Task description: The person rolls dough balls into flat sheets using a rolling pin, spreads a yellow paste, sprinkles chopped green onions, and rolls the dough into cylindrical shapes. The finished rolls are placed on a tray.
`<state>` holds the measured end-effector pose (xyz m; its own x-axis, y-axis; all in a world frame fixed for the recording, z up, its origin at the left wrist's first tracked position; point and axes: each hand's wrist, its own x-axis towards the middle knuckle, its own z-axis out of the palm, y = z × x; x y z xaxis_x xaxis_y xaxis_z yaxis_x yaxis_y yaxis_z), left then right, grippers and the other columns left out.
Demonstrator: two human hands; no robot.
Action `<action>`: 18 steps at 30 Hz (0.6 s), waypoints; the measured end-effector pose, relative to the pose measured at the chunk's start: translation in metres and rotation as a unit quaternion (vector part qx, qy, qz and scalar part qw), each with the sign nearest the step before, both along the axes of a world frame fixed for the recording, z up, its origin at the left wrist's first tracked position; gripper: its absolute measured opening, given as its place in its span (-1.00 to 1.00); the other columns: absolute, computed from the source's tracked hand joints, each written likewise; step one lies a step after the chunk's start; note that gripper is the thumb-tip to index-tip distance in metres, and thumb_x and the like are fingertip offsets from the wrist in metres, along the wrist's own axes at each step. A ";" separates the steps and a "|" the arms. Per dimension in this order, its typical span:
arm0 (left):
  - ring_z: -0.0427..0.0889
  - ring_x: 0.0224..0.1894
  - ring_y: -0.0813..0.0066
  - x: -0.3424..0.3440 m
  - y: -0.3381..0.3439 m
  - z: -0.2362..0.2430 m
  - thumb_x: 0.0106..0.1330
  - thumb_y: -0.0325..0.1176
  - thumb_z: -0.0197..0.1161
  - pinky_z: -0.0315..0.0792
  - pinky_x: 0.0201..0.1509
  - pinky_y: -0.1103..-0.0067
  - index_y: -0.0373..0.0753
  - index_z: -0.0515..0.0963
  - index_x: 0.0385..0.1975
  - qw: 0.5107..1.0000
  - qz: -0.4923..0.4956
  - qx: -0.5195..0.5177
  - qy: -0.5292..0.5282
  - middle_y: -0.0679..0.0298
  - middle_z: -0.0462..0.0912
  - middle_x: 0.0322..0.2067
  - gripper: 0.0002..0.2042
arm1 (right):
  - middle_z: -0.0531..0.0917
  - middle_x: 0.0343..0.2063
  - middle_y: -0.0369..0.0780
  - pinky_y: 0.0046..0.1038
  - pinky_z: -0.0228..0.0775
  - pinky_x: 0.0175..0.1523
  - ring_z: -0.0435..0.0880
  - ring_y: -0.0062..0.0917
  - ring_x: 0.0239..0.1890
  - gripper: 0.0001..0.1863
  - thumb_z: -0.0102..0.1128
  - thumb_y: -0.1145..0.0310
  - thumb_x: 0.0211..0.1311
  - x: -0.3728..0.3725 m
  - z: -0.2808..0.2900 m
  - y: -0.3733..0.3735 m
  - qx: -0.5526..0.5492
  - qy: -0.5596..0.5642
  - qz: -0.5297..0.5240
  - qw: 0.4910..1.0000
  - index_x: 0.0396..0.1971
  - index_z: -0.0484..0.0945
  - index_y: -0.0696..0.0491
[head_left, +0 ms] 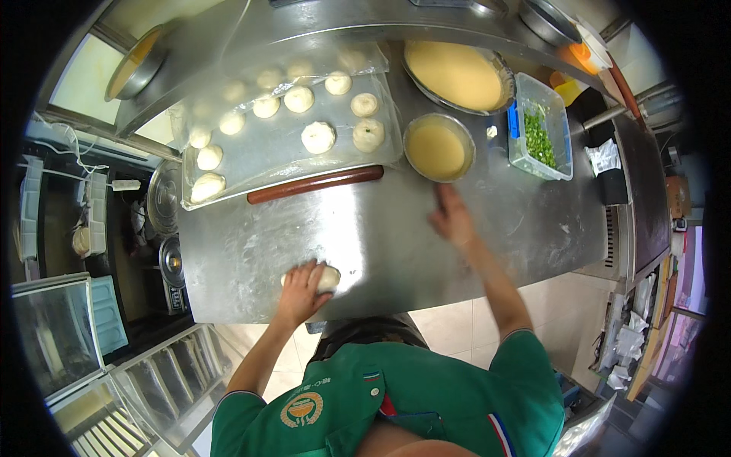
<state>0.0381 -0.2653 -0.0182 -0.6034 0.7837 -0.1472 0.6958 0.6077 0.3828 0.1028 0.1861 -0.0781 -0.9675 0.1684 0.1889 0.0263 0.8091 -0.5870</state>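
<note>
My left hand [301, 289] rests on a pale ball of dough [329, 280] near the front edge of the steel table, its fingers curved over it. Part of the dough is hidden under the fingers. Further right, my right hand [454, 219] is stretched forward just below a round metal bowl [438, 148] of yellow liquid. A short dark handle [440, 198] shows at its fingers, between the hand and the bowl's rim. The right fingers are blurred, so their grip is unclear. A brown rolling pin [315, 184] lies beyond my left hand.
Behind the rolling pin, several dough balls [317, 138] sit on a tray [251, 164] partly covered with clear plastic film. A larger bowl [459, 75] of yellow liquid stands at the back, beside a clear tub [541, 128] of chopped greens. A steel shelf [304, 46] runs along the back.
</note>
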 end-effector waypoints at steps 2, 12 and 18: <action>0.33 0.30 0.04 0.011 0.000 0.001 0.03 0.04 0.46 0.09 0.41 0.03 -0.13 0.26 0.35 0.994 -0.010 -0.013 0.111 0.04 0.34 0.28 -0.14 | 0.27 0.34 0.08 -0.17 0.07 0.46 0.24 -0.01 0.38 -0.12 0.34 0.22 0.12 -0.015 0.012 -0.071 0.039 0.015 0.049 0.998 0.38 0.14 0.23; 0.39 0.22 0.06 0.004 -0.035 -0.020 0.02 0.06 0.43 0.20 0.31 0.14 -0.25 0.28 0.33 0.992 0.007 0.084 0.091 0.10 0.44 0.18 -0.12 | 0.21 0.42 -0.13 -0.06 -0.08 0.49 0.12 -0.22 0.47 -0.31 0.19 0.12 0.29 -0.109 0.027 -0.173 0.067 0.110 0.173 0.976 0.36 0.24 0.05; 0.43 0.12 0.10 -0.005 -0.040 -0.050 0.04 -0.15 0.43 0.26 0.21 0.16 -0.26 0.33 0.28 0.996 0.048 0.060 0.053 0.11 0.48 0.05 -0.24 | 0.41 0.22 -0.05 -0.11 0.26 0.31 0.38 -0.11 0.27 -0.25 0.29 0.11 0.14 -0.039 0.028 -0.241 0.011 0.132 0.256 0.957 0.31 0.31 0.09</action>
